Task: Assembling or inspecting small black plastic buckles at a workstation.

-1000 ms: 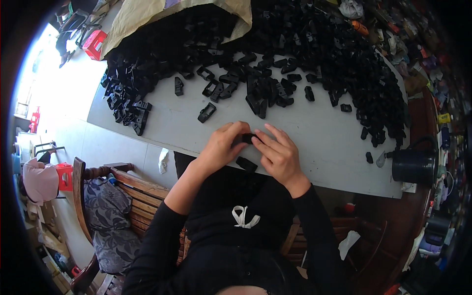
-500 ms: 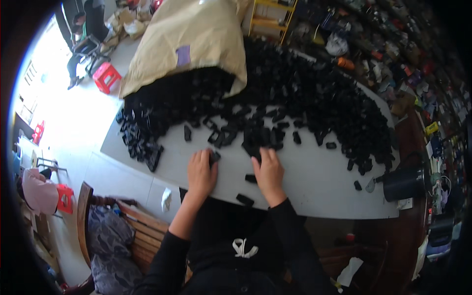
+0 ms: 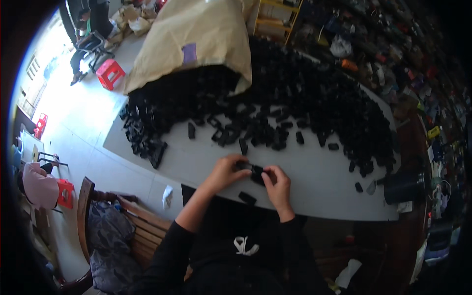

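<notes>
My left hand (image 3: 227,173) and my right hand (image 3: 279,189) meet near the front edge of the grey tabletop (image 3: 324,184). Fingers of both hands close on a small black plastic piece (image 3: 257,174) between them. Dark, shiny parts show at the left fingertips, too small to tell whether they belong to a second piece. Just below, a loose black block (image 3: 247,198) lies by the table edge. Beyond my hands, a large heap of similar black pieces (image 3: 305,93) spreads over the table, with several strays along its near side.
A big tan sack (image 3: 196,39) lies open-mouthed over the heap. At the table's right stands a black container (image 3: 404,186). A wooden bench (image 3: 145,231) with a dark cushion (image 3: 108,226) is at left. Red stools (image 3: 110,73) and two people are farther left.
Both hands have come together, the left moving right and down. The black piece that lay by my right hand is now between my fingers. The view has shifted slightly.
</notes>
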Tool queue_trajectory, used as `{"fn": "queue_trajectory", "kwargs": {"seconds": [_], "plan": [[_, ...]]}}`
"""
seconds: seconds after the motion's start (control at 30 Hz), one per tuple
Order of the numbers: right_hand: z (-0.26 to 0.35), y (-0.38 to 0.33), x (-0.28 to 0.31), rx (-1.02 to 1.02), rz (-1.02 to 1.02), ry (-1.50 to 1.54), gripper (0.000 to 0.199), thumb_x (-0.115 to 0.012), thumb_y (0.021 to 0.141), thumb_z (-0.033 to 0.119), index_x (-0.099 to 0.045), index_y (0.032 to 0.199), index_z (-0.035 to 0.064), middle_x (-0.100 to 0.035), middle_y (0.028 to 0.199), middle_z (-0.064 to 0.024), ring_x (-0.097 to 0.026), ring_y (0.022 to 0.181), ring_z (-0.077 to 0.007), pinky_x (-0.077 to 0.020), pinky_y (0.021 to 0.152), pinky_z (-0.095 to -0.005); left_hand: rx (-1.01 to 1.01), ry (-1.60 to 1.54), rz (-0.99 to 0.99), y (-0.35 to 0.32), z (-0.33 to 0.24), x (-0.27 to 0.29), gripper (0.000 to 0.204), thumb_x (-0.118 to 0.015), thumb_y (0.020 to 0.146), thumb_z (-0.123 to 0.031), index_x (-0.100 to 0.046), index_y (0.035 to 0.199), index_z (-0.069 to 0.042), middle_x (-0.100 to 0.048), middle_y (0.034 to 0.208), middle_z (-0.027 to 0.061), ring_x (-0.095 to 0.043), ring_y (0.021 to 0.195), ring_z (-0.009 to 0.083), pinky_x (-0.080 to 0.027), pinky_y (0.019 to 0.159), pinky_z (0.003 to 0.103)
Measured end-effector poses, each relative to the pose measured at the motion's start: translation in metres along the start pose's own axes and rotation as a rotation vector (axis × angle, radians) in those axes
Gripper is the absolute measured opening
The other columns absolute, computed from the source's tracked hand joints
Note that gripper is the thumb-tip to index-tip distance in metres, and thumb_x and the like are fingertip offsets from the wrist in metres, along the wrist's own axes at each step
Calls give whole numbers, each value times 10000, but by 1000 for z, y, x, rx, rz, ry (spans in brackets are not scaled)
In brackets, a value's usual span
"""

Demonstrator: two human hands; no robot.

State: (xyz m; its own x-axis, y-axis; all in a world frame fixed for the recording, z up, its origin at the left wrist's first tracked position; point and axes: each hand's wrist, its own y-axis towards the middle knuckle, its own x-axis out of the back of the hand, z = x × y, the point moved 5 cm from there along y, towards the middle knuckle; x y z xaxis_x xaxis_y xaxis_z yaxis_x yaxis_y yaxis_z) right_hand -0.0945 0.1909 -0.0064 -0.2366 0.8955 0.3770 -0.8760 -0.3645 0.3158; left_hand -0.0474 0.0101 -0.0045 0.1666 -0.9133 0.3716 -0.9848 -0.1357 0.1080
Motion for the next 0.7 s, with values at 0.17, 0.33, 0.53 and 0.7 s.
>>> {"fn": "queue_trajectory", "kwargs": {"seconds": [0.17, 0.33, 0.53, 0.7], "plan": [[18, 9, -4, 140, 60, 50, 283, -684, 789, -36, -692, 1062, 39, -685, 975, -112, -648, 883, -253, -528, 754, -342, -17, 114, 62, -1, -4, -1, 357, -759, 717, -15, -667, 1062, -5, -602, 990, 112, -630, 807, 208, -518, 714, 304], [22, 15, -3, 297, 92, -73, 274, -710, 744, -63, -720, 1001, 29, -690, 970, -93, -642, 895, -236, -532, 744, -317, -54, 158, 41, -4, -2, -7, 354, -748, 711, -6, -667, 1055, 8, -596, 991, 119, -626, 802, 245, -513, 706, 309], [34, 15, -19, 423, 174, -187, 257, -716, 739, -56, -740, 979, 30, -695, 967, -92, -644, 921, -253, -544, 752, -329, -34, 156, 14, -3, -3, -10, 355, -758, 664, 3, -691, 1012, -22, -602, 956, 142, -637, 850, 326, -524, 747, 371], [38, 12, -30, 576, 212, -333, 280, -695, 759, -53, -719, 1033, 3, -688, 987, -112, -645, 992, -283, -544, 800, -353, -54, 117, -39, -2, -3, -7, 336, -742, 676, 15, -626, 991, 11, -602, 946, 161, -637, 869, 349, -525, 748, 377]]}}
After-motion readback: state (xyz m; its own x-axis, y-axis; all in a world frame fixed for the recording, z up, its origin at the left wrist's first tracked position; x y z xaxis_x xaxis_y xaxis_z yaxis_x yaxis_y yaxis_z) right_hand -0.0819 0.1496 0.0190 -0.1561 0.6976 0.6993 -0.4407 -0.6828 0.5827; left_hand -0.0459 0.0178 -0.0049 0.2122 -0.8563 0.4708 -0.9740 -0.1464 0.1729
